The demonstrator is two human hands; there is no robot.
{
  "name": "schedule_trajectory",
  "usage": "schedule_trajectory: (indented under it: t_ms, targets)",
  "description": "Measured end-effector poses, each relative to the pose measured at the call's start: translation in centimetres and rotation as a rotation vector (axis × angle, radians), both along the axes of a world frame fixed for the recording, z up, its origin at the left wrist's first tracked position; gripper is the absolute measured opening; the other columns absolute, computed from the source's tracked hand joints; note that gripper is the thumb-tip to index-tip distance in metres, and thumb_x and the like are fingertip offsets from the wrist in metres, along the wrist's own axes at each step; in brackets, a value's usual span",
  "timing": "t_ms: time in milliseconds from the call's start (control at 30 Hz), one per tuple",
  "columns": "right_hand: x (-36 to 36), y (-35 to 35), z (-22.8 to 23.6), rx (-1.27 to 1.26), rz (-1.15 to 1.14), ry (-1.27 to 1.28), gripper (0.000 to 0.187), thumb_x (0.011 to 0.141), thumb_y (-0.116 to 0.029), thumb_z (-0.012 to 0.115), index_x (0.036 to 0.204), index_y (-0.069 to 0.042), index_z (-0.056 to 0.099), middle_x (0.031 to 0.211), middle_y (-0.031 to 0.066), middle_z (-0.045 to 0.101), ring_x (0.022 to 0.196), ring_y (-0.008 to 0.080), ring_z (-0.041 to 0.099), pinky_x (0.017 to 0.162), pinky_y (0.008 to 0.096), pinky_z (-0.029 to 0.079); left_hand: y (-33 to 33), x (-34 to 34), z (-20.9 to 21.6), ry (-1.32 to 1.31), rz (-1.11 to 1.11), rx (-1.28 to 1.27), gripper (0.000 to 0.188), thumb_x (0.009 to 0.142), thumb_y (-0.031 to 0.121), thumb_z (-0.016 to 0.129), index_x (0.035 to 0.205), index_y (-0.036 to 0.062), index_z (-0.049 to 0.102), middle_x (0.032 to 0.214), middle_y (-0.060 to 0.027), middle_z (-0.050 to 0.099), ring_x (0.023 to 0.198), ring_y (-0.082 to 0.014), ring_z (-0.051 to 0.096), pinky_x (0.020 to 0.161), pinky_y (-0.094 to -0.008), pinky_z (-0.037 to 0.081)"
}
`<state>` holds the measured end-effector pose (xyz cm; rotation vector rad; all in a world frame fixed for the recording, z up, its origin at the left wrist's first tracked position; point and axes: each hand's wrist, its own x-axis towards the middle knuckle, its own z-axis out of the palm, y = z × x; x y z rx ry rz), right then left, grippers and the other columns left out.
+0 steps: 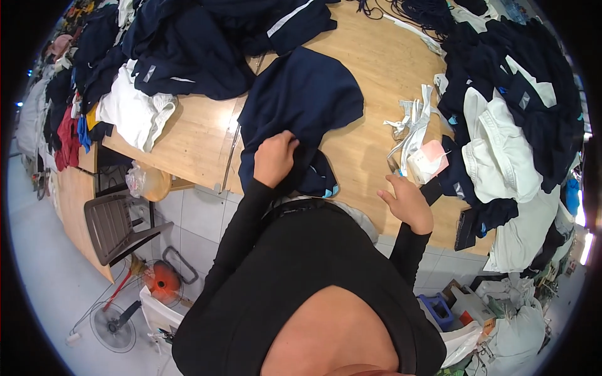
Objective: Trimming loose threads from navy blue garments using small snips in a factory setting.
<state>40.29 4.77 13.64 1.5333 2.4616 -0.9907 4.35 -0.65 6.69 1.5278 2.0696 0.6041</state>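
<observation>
A navy blue garment (301, 94) lies spread in front of me, with a light blue patch on its near corner. My left hand (276, 158) rests on its near left part, the fingers curled and pinching the cloth. Over the table's front edge at the right is my right hand (409, 202), thumb and fingers apart, nothing visible in it. Just beyond its fingertips lies a small tool with a blue part (397, 172), too small to name surely. Beside that sit a pink and white packet (429, 158) and a bundle of white fabric strips (414, 122).
Navy garments (188, 47) are heaped at the back left, near a white garment (137, 106). A pile of navy clothes (527, 56) with white shorts (498, 150) fills the right. Dark cords (417, 15) lie at the back. A brown chair (111, 227) and a fan (113, 326) stand lower left.
</observation>
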Motion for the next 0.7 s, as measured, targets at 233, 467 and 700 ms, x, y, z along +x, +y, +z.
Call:
schedule_trajectory:
  t_ms: [233, 467, 700]
  targets:
    - [-7.6, 1.8, 4.1, -0.165, -0.039, 0.663, 0.031, 0.106, -0.013, 0.064, 0.132, 0.004, 0.065, 0.124, 0.0195, 0.073, 0.112, 0.0331, 0.07, 0.099, 0.0391, 0.054, 0.7, -2.4, 7.8, -1.454, 0.271, 0.384, 0.041, 0.113, 0.017, 0.058, 0.15, 0.0003, 0.055, 0.138, -0.0055, 0.067, 0.123, -0.0127, 0.064, 0.109, -0.0292, 0.05]
    - [-12.3, 1.3, -9.2, 0.133, 0.269, 0.892, 0.046, 0.105, -0.013, 0.064, 0.148, -0.001, 0.059, 0.155, 0.0148, 0.059, 0.146, 0.0251, 0.051, 0.121, 0.0374, 0.04, 1.3, 5.8, 15.9, -0.923, -0.841, 0.11, 0.033, 0.109, 0.021, 0.064, 0.132, -0.0004, 0.055, 0.109, -0.0166, 0.061, 0.101, -0.0285, 0.064, 0.089, -0.0382, 0.052]
    - [-13.8, 0.2, -6.8, -0.387, -0.066, 0.987, 0.054, 0.103, -0.015, 0.069, 0.154, 0.001, 0.055, 0.157, 0.0123, 0.057, 0.144, 0.0221, 0.053, 0.121, 0.0368, 0.041, -0.4, 3.9, 12.2, -1.068, -0.685, 0.065, 0.101, 0.09, 0.013, 0.091, 0.165, -0.0043, 0.027, 0.161, -0.0138, 0.042, 0.153, -0.0196, 0.036, 0.125, -0.0343, 0.031]
